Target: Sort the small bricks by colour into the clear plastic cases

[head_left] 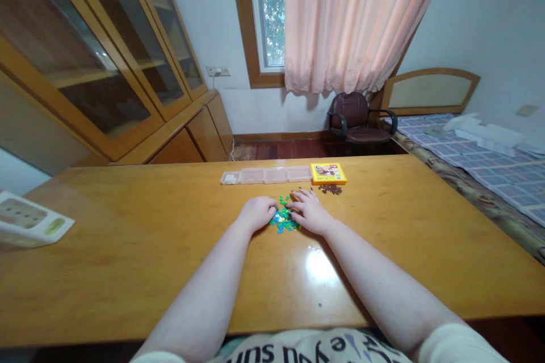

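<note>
Small green, blue and pale yellow pieces (283, 217) lie in a loose pile on the wooden table, between my two hands. At the pile's left edge rests my left hand (258, 212), its fingers curled inward; whether a piece is pinched there is hidden. My right hand (310, 210) is over the pile's right side with fingers spread, the fingertips touching or just above the pieces. A few green pieces (283, 200) sit slightly apart, behind the main pile. Brown pieces (331, 189) form a separate heap beyond my right hand.
A row of clear plastic trays (264, 175) stands behind the pile, with a yellow box (328, 173) at its right end. On the left of the table (170, 249) lies a white plastic object (32, 220). A chair (355, 116) and a bed (477, 153) are beyond the table.
</note>
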Action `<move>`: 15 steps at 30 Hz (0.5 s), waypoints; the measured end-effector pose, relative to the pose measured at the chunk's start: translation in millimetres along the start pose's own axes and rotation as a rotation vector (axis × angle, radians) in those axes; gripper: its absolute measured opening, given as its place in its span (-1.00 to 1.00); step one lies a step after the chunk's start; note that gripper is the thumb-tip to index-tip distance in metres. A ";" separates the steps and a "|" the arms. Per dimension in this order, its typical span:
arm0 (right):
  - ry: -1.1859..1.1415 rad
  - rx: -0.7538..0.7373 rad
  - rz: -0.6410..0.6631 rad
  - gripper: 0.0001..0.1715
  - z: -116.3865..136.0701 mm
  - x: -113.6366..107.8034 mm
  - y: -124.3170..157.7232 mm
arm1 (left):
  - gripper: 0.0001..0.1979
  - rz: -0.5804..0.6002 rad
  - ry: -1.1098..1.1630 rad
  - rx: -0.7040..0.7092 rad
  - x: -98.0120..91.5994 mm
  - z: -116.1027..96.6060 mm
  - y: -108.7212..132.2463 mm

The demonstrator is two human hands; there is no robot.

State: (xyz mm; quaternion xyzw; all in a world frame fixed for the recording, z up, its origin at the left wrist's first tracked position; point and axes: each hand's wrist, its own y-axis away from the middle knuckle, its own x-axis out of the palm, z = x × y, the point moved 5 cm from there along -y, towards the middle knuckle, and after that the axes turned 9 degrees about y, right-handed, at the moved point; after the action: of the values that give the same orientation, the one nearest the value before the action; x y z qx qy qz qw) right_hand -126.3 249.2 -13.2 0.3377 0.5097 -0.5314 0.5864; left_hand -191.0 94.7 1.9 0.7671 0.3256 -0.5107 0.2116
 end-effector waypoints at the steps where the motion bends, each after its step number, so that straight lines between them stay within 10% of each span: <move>1: 0.004 0.010 0.004 -0.59 -0.7 0.2 -0.3 | -0.68 0.008 -0.002 -0.005 0.7 0.3 -0.1; 15: 0.015 0.017 0.029 -0.58 1.8 -1.8 -0.4 | -0.60 0.023 0.092 0.037 2.0 -4.2 1.0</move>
State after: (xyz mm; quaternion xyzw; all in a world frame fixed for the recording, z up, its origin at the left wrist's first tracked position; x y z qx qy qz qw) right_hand -126.1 248.0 -11.0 0.3538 0.5047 -0.5246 0.5873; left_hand -187.1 97.4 1.7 0.7972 0.3167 -0.4784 0.1879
